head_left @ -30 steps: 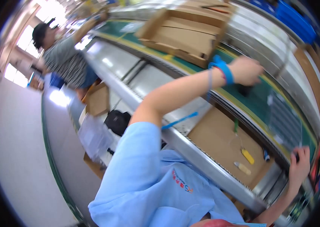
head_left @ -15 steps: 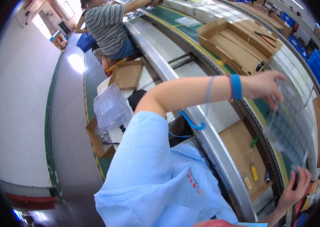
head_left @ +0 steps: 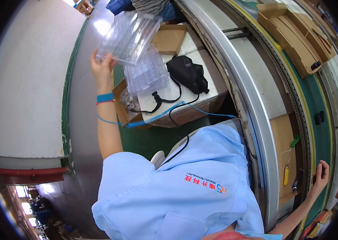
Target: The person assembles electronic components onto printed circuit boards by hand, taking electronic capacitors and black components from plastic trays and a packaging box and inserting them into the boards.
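Observation:
My left hand, with a blue band at the wrist, pinches the edge of a clear plastic compartment tray. The tray is tilted and blurred by motion, above other clear trays on a white box. Over at the conveyor, my right hand hovers by the green belt. Its fingers are apart and slightly bent, with nothing visible in them. Small black parts lie on the belt ahead of it.
A black pouch with straps and a blue coiled cord lie on the white box. Open cardboard boxes stand around. A metal rail divides me from the belt. Beside it, a carton holds small hand tools. Another person sits beyond.
My left hand has swung the clear tray from the conveyor across to the stack at the left. The right hand has let go of the tray. My view has turned left; black parts now show.

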Demonstrator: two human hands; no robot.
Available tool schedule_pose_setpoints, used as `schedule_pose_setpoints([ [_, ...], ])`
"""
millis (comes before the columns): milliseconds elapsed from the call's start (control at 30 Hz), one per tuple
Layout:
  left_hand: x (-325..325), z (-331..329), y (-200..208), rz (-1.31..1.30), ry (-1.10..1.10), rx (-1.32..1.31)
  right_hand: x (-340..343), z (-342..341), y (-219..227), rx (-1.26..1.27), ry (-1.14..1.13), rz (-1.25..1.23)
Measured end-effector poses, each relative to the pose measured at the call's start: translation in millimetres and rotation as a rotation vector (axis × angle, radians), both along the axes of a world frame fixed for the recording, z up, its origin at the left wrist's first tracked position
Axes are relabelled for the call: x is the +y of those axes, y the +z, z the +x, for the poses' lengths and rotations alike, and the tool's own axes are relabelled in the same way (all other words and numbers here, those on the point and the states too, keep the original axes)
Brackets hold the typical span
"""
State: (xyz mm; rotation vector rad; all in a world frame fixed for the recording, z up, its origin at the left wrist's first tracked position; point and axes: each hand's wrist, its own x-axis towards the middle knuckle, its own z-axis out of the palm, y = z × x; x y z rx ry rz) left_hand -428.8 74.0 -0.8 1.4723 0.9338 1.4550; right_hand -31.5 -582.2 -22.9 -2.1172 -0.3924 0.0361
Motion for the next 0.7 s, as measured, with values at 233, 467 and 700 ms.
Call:
schedule_pose_setpoints([
  [233, 11.4, -17.9, -138.2, -0.167, 0.271, -0.147, 3.7, -12.4, -7.7, 0.325, 0.013, 0.322],
  [467, -19.8, -8.3, -151.5, -0.566, 0.112, -0.042, -17.5, 0.7, -14.4, 0.452, -0.091, 0.693],
  [700, -24.3, -29.0, -116.1, -0.625, 0.079, 0.365, -43.6, 10.8, -24.5, 0.552, -0.158, 0.891],
])
